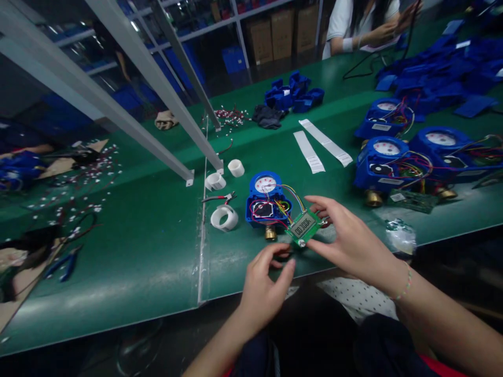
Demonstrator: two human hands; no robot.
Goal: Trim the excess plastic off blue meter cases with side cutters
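A green circuit board with a lit-up digit display (304, 226) is held at its right side by my right hand (346, 235), between thumb and fingers. Coloured wires join the board to an opened blue meter (261, 205), which has a round white dial and a brass fitting at its bottom. My left hand (265, 283) is just below the meter and to the left of the board, fingers curved and apart from the thumb, holding nothing. White tape rolls (224, 218) and red-handled cutters (220, 198) lie left of the meter.
More blue meters (383, 159) with loose wires stand at the right, beside a heap of blue parts (440, 73). White label strips (325, 141) lie behind. Grey metal posts (157, 94) rise at the left. Blue pliers (65, 263) lie far left. A person (363, 31) sits across the table.
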